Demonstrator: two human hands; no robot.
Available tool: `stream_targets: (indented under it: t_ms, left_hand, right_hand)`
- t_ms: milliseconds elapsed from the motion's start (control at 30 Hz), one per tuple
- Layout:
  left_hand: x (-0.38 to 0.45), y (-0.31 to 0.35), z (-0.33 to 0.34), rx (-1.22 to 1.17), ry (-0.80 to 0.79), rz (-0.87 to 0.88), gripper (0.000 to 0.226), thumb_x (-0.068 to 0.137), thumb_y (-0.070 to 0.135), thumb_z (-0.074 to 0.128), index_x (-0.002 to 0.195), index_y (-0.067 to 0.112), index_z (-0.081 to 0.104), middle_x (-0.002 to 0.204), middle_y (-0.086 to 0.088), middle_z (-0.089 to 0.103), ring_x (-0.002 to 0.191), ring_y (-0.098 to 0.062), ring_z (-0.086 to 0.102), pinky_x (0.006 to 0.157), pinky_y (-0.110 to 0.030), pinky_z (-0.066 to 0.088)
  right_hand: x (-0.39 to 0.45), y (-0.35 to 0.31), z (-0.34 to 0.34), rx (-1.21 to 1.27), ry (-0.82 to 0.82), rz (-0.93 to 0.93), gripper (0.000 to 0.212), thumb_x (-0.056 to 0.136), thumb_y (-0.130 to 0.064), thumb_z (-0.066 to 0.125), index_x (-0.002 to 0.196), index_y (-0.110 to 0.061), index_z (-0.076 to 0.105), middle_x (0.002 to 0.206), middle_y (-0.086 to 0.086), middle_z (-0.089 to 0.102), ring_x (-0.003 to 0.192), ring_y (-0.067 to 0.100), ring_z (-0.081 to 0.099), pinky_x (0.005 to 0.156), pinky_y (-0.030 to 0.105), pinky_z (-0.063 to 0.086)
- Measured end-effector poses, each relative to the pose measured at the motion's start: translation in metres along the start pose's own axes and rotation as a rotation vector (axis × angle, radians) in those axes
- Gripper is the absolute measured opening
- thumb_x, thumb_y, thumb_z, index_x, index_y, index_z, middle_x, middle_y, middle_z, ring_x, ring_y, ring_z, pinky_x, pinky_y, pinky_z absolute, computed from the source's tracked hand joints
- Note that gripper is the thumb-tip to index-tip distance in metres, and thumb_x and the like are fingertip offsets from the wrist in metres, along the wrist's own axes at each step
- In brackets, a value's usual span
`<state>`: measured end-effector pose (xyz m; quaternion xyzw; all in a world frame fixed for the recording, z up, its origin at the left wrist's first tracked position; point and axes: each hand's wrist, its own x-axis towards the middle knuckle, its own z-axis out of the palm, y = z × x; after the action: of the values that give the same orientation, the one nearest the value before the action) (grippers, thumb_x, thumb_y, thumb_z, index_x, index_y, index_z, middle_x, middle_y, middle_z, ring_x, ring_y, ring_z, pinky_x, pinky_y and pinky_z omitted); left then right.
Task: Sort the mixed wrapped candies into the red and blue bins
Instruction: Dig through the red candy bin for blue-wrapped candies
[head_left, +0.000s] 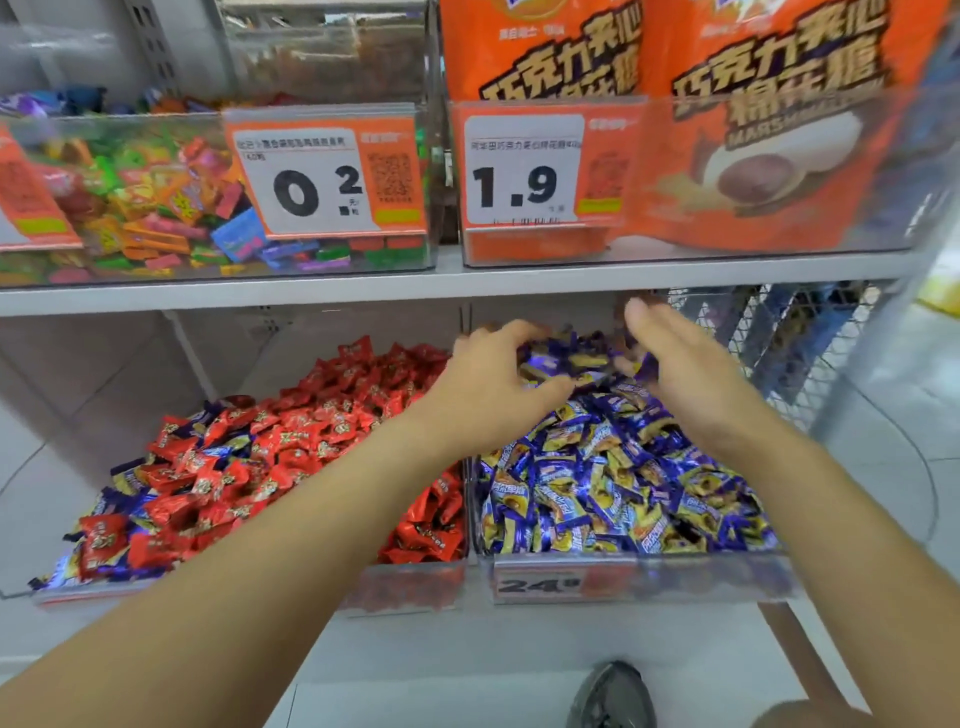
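Both hands over blue bin (639, 577): left hand (493, 387) clutching blue candies (566, 361), right hand (685, 374) loose, fingers straight.

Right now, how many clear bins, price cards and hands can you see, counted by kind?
Lower candy bins: 2, red and blue
Upper bins: 2
Price cards: 3
Hands: 2, left, right
Total: 9

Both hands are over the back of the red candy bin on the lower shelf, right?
Not quite. The head view shows the left hand and right hand over the back of the blue candy bin, on the lower shelf, not the red one.
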<state>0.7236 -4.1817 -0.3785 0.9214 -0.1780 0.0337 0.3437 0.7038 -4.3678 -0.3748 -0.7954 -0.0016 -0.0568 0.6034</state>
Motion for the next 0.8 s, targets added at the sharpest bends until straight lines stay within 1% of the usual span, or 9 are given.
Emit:
stream_targets:
  t_ms: [100, 167, 267, 367, 500, 600, 633, 700, 800]
  left_hand:
    - [-0.015, -0.021, -0.006, 0.141, 0.045, 0.02, 0.063, 0.089, 0.043, 0.063, 0.145, 0.026, 0.04, 0.127, -0.007, 0.049, 0.127, -0.026, 0.036, 0.109, -0.039, 0.033]
    - [-0.031, -0.039, -0.012, 0.134, 0.062, 0.04, 0.06, 0.091, 0.042, 0.062, 0.144, 0.024, 0.041, 0.131, -0.004, 0.046, 0.13, -0.02, 0.034, 0.107, -0.029, 0.029]
    - [-0.06, -0.065, -0.022, 0.11, 0.121, 0.05, 0.046, 0.095, 0.047, 0.053, 0.134, 0.023, 0.05, 0.13, 0.005, 0.048, 0.128, -0.011, 0.039, 0.102, -0.018, 0.025]
    - [-0.085, -0.09, -0.04, 0.147, 0.122, 0.009, 0.042, 0.095, 0.056, 0.042, 0.119, 0.025, 0.058, 0.118, 0.01, 0.052, 0.117, -0.006, 0.045, 0.096, -0.016, 0.028]
    - [-0.109, -0.126, -0.074, 0.388, 0.015, -0.046, 0.061, 0.083, 0.065, 0.035, 0.119, 0.025, 0.063, 0.12, 0.004, 0.056, 0.12, -0.018, 0.046, 0.101, -0.032, 0.037]
    - [-0.124, -0.147, -0.094, 0.545, 0.009, -0.231, 0.076, 0.079, 0.073, 0.027, 0.131, 0.027, 0.058, 0.13, -0.003, 0.054, 0.123, -0.03, 0.047, 0.103, -0.05, 0.041]
    - [-0.129, -0.153, -0.099, 0.585, 0.006, -0.326, 0.081, 0.076, 0.077, 0.025, 0.133, 0.028, 0.056, 0.132, -0.006, 0.053, 0.123, -0.033, 0.047, 0.103, -0.051, 0.04]
    - [-0.137, -0.161, -0.108, 0.553, -0.01, -0.526, 0.081, 0.079, 0.081, 0.03, 0.132, 0.025, 0.054, 0.13, -0.013, 0.053, 0.12, -0.037, 0.049, 0.103, -0.046, 0.04]
    - [-0.146, -0.167, -0.115, 0.436, -0.013, -0.611, 0.062, 0.09, 0.066, 0.044, 0.136, 0.025, 0.051, 0.131, -0.012, 0.054, 0.119, -0.032, 0.053, 0.097, -0.036, 0.041]
  right_hand:
    - [-0.003, 0.007, 0.004, -0.383, -0.071, -0.08, 0.052, 0.104, -0.047, 0.038, 0.153, -0.03, 0.034, 0.144, -0.016, 0.042, 0.131, 0.012, 0.047, 0.108, 0.029, 0.032]
    - [-0.004, 0.014, 0.014, -0.604, -0.166, -0.179, 0.053, 0.103, -0.048, 0.039, 0.154, -0.034, 0.033, 0.157, -0.004, 0.032, 0.145, 0.018, 0.031, 0.118, 0.044, 0.027]
    - [-0.005, 0.026, 0.039, -0.912, -0.359, -0.186, 0.052, 0.105, -0.049, 0.025, 0.156, -0.039, 0.025, 0.167, -0.003, 0.012, 0.154, 0.022, 0.001, 0.123, 0.055, -0.002]
    - [-0.003, 0.03, 0.048, -1.17, -0.374, -0.105, 0.052, 0.107, -0.047, 0.014, 0.158, -0.04, 0.011, 0.168, -0.006, 0.001, 0.154, 0.028, -0.007, 0.119, 0.063, -0.008]
    - [-0.002, 0.004, 0.052, -1.222, -0.233, 0.016, 0.05, 0.107, -0.043, 0.017, 0.156, -0.034, 0.024, 0.164, -0.002, 0.016, 0.151, 0.038, 0.006, 0.118, 0.066, 0.0]
    - [-0.013, -0.026, 0.079, -1.148, -0.202, -0.243, 0.042, 0.106, -0.036, 0.031, 0.143, -0.024, 0.048, 0.152, 0.001, 0.041, 0.141, 0.036, 0.033, 0.116, 0.056, 0.027]
    - [-0.018, -0.035, 0.093, -1.052, -0.216, -0.351, 0.042, 0.105, -0.034, 0.034, 0.142, -0.023, 0.05, 0.15, 0.001, 0.044, 0.139, 0.033, 0.037, 0.115, 0.05, 0.031]
    - [-0.025, -0.048, 0.124, -0.881, -0.324, -0.512, 0.044, 0.106, -0.031, 0.038, 0.149, -0.025, 0.042, 0.16, 0.0, 0.034, 0.145, 0.024, 0.031, 0.121, 0.036, 0.022]
    - [-0.021, -0.057, 0.171, -0.777, -0.511, -0.585, 0.048, 0.103, -0.03, 0.048, 0.15, -0.028, 0.04, 0.162, -0.003, 0.028, 0.148, 0.016, 0.026, 0.12, 0.027, 0.018]
